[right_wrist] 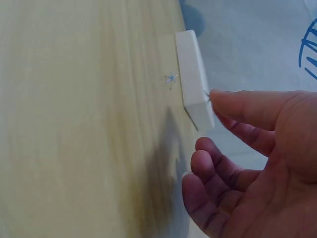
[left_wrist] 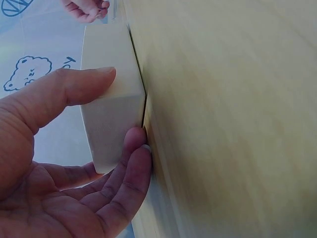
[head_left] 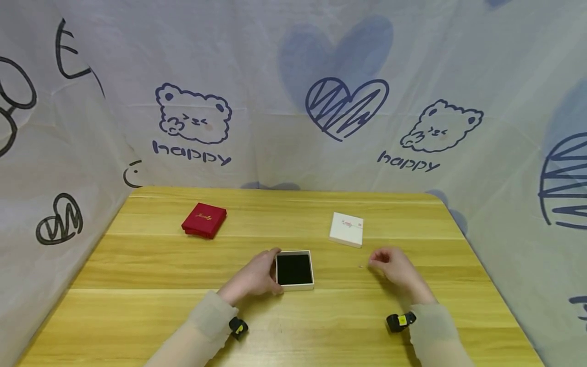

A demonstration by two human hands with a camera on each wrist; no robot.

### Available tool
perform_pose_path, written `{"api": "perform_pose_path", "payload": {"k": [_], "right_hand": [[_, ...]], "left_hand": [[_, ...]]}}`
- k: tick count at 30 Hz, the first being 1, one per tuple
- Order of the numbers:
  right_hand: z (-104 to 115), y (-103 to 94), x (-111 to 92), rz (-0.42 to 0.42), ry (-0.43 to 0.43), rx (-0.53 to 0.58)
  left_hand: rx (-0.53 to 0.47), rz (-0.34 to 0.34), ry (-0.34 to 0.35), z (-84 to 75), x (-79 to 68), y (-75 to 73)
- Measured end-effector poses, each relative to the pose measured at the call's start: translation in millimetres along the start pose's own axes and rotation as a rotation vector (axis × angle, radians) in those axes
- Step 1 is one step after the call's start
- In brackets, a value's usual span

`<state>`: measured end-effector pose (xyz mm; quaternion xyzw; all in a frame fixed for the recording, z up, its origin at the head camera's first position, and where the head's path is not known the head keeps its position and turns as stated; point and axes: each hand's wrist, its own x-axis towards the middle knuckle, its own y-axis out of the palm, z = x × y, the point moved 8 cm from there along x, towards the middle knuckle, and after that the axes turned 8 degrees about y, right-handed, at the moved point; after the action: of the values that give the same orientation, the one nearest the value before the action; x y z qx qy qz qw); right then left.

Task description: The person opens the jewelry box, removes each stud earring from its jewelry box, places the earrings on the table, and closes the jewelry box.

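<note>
An open white jewelry box (head_left: 313, 278) with a black pad (head_left: 294, 269) inside sits on the table. My left hand (head_left: 259, 272) grips its left side, thumb on the near wall and fingers around the far corner; the left wrist view shows the thumb on the pale box wall (left_wrist: 111, 54). My right hand (head_left: 394, 267) is raised a little over the table, thumb and forefinger pinching a tiny thin item (right_wrist: 208, 96), its kind too small to tell. Left of that hand, a small silvery star-shaped trinket (right_wrist: 171, 79) lies on the wood.
A white lid (head_left: 346, 229) with red lettering lies behind the right hand. At the back left sits a red jewelry box (head_left: 204, 220), apparently closed. Printed white cloth (head_left: 270, 102) hangs behind the wooden table (head_left: 147, 265) and along its sides.
</note>
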<state>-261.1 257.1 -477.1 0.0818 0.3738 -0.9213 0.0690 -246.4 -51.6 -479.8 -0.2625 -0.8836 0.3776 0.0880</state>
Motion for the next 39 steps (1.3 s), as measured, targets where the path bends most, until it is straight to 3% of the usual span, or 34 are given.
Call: {"api": "perform_pose_path", "payload": {"k": [8,39], "right_hand": [[-7.4,5.0,0.2,0.018,0.004,-0.069],[-18.0,6.4,6.1,-0.004,0.071,-0.068]], "left_hand": [[0.001,-0.001,-0.016,1.8,0.3,1.3],[-0.003,-0.006,-0.008,-0.3,-1.2,0.5]]}}
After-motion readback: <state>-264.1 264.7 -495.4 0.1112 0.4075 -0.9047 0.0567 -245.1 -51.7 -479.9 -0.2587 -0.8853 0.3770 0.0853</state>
